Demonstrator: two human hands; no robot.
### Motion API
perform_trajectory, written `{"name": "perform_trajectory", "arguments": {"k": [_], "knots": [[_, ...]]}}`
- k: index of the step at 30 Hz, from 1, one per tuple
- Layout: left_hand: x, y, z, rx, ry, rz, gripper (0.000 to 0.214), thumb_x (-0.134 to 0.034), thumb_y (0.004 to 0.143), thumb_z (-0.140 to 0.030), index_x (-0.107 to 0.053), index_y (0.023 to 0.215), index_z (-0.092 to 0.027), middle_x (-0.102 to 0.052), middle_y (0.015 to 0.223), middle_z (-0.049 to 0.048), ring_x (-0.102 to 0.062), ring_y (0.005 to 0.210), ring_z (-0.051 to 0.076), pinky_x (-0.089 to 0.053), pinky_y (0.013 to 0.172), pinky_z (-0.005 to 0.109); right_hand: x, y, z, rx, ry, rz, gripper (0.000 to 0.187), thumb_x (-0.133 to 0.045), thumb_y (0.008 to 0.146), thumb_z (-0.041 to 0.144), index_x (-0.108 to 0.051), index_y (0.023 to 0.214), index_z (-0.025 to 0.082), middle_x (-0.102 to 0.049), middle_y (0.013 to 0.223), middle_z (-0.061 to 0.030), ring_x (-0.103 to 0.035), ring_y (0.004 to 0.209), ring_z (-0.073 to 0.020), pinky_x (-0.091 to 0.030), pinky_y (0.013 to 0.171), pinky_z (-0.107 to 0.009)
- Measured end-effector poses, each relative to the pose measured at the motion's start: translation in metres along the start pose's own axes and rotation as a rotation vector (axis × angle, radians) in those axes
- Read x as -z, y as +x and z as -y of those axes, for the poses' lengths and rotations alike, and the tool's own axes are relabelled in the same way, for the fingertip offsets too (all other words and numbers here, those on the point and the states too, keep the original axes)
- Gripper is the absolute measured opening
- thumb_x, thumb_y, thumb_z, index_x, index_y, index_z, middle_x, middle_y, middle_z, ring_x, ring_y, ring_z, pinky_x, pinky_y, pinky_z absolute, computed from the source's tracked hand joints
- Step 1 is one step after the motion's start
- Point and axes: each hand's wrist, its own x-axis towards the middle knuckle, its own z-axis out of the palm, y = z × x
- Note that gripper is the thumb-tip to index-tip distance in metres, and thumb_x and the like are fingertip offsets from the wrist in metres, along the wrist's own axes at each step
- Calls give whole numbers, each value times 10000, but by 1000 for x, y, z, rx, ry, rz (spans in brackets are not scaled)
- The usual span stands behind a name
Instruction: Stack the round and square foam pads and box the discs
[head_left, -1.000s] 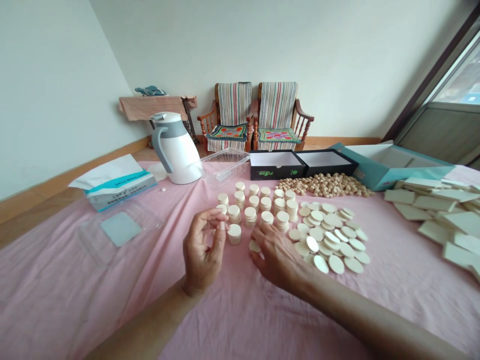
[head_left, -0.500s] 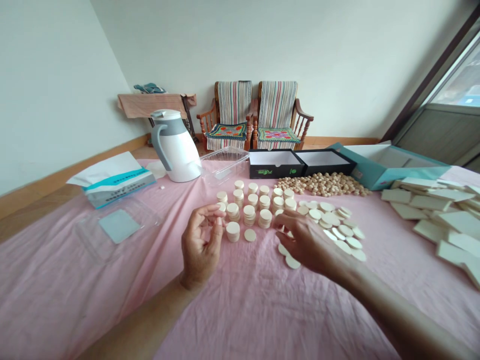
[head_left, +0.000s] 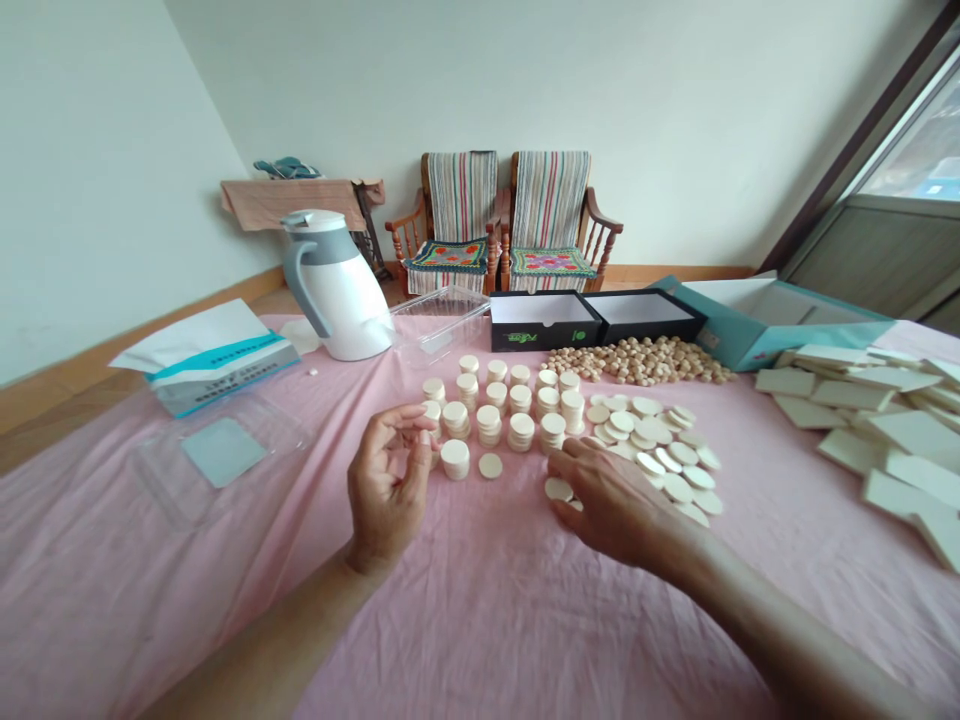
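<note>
Rows of stacked pale round wooden discs (head_left: 490,420) stand in the middle of the pink cloth. My left hand (head_left: 388,478) is beside the left end of the stacks, palm inward, fingers curved and apart from the thumb, with nothing visible in it. A short front stack (head_left: 455,458) is just right of its thumb, and a single disc (head_left: 490,466) lies flat beyond that. My right hand (head_left: 611,500) is low over a few loose discs (head_left: 558,489), its thumb and forefinger spread around them. Its other fingers partly hide the discs beneath. More loose discs (head_left: 652,430) lie scattered behind it.
Wooden beads (head_left: 637,362) lie in a heap before two black boxes (head_left: 544,322) and a teal box (head_left: 780,335). Square wooden pieces (head_left: 885,420) are piled at right. A white jug (head_left: 341,300), a tissue pack (head_left: 217,360) and clear plastic trays (head_left: 225,452) are at left.
The view has shifted slightly, so the table items appear a little further left. My right hand has moved from beside the stacks down to the loose discs. My left hand keeps its pose.
</note>
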Motion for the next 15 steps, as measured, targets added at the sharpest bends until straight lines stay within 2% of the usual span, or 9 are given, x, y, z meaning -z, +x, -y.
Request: {"name": "perform_trajectory", "arguments": {"k": [7, 15], "knots": [[0, -1, 3, 2, -2, 14, 204, -591, 868, -281, -556, 1031, -163, -620, 925, 59, -614, 734, 132, -525, 701, 251, -6, 20, 21, 188, 165, -207, 207, -513, 792, 88, -543, 975, 178, -572, 928, -63, -521, 862, -181, -415, 723, -293], [1, -3, 5, -8, -3, 45, 205, -577, 881, -280, -556, 1050, -166, -619, 926, 60, -619, 766, 142, -527, 710, 256, -17, 40, 37, 228, 80, -169, 284, -466, 746, 22, -553, 983, 152, -590, 943, -81, -484, 895, -198, -406, 774, -321]]}}
